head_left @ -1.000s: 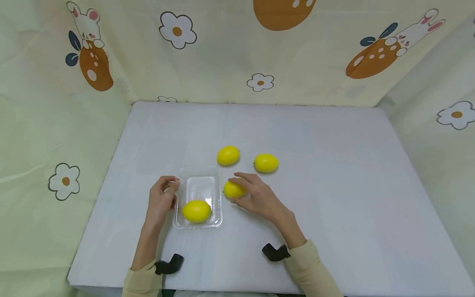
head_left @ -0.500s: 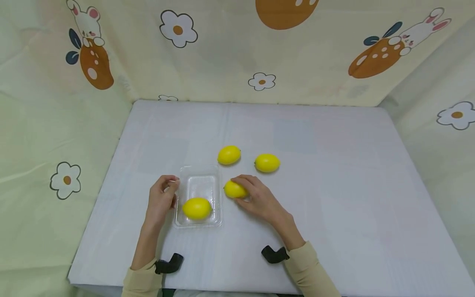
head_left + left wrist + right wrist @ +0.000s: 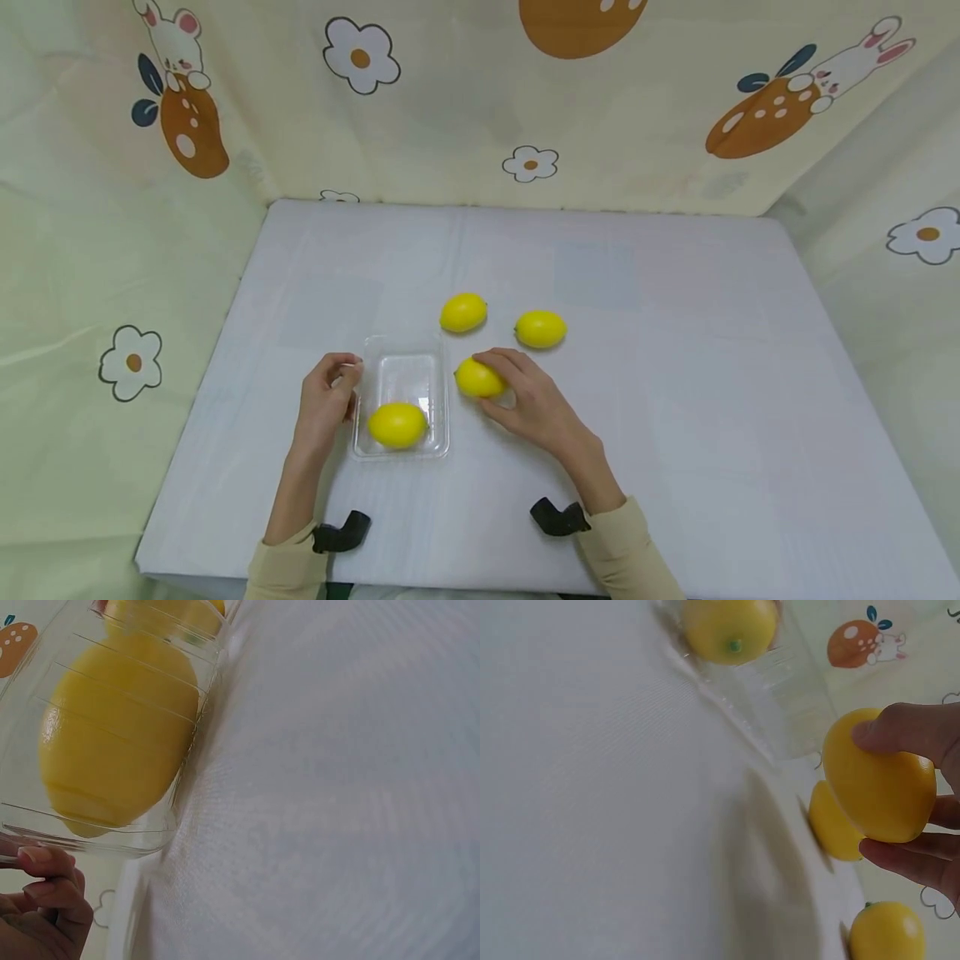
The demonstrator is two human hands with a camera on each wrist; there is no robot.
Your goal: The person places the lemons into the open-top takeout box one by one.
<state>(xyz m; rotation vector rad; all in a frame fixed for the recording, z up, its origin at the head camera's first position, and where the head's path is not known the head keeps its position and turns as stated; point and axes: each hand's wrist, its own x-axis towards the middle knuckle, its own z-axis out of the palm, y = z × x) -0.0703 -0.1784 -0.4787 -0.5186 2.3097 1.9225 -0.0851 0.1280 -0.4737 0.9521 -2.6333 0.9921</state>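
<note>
White tabletop (image 3: 712, 375) under the right grip (image 3: 528, 404), far edge well ahead of it. Cream cloth wall (image 3: 450, 125) beyond that edge; pale green cloth (image 3: 60, 267) well left of the grip, greyish cloth (image 3: 885, 333) well right. Prints ahead of the grip: white flowers (image 3: 362, 57), brown spotted fruits (image 3: 761, 125), rabbits (image 3: 840, 73) on two of them. Light soft, faint sheen on the green cloth.

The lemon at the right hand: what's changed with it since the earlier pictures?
The right hand has closed its grip on that lemon and raised it slightly off the table. Unchanged: the left hand at the clear container, one lemon inside it, and the two far lemons.
</note>
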